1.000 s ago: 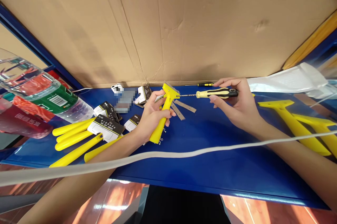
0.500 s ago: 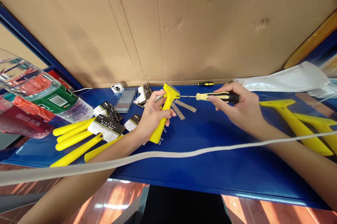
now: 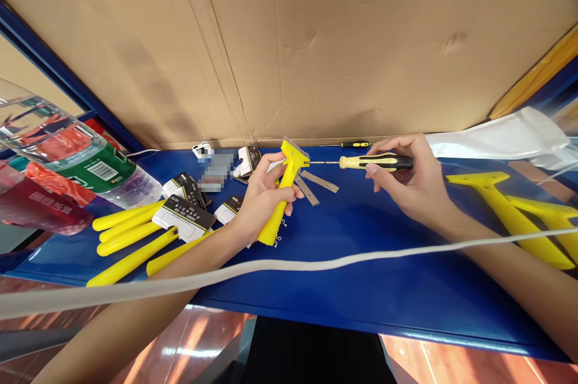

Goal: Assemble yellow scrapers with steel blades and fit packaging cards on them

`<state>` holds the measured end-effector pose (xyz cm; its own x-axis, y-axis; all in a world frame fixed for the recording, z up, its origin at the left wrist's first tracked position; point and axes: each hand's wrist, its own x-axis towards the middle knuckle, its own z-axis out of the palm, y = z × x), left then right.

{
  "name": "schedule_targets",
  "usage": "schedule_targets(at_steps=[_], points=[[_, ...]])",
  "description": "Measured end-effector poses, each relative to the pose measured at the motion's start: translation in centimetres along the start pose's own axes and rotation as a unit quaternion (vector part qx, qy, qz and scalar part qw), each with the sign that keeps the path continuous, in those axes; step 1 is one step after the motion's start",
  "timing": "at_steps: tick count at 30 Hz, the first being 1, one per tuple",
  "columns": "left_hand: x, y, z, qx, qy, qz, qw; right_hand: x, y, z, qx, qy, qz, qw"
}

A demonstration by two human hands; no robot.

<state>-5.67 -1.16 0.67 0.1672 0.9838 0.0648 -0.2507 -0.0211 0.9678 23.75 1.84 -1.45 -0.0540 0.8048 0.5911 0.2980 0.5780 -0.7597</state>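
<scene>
My left hand (image 3: 264,194) is wrapped round the handle of a yellow scraper (image 3: 272,224), its wide head tilted up and to the right. A screwdriver (image 3: 377,161) with a yellow and black handle lies level in my right hand (image 3: 415,176), thumb below and fingers above. Its thin shaft reaches left to the scraper's head, where the tip meets a screw spot; the exact contact is too small to make out. Just behind the scraper, flat metal blades (image 3: 320,181) lie on the blue table (image 3: 343,275). Small screws or nuts (image 3: 278,238) lie beside the handle's lower end.
Several yellow scrapers with black and white cards (image 3: 184,218) lie at left, near a large plastic bottle (image 3: 103,161). More yellow scrapers (image 3: 510,209) lie at right. A second screwdriver (image 3: 355,144) and a white bag (image 3: 492,131) rest by the cardboard (image 3: 361,41). A pale cord (image 3: 311,265) crosses in front.
The fingers of my right hand have shifted on the screwdriver's handle, and the handle looks turned. The scraper stays in my left hand; the view has shifted slightly.
</scene>
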Motion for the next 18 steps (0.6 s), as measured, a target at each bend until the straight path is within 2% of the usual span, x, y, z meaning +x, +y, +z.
schedule_targets(at_steps=[5, 13, 18], points=[[-0.02, 0.04, 0.03, 0.004, 0.005, -0.013, 1.0, -0.43, -0.32, 0.17, -0.007, -0.006, -0.064, 0.998], [-0.23, -0.08, -0.01, 0.01, -0.013, 0.008, 1.0, -0.02, -0.54, -0.03, -0.045, 0.037, -0.016, 0.998], [-0.29, -0.07, -0.02, 0.015, -0.024, -0.002, 1.0, 0.27, -0.82, -0.04, -0.044, 0.036, -0.001, 0.998]])
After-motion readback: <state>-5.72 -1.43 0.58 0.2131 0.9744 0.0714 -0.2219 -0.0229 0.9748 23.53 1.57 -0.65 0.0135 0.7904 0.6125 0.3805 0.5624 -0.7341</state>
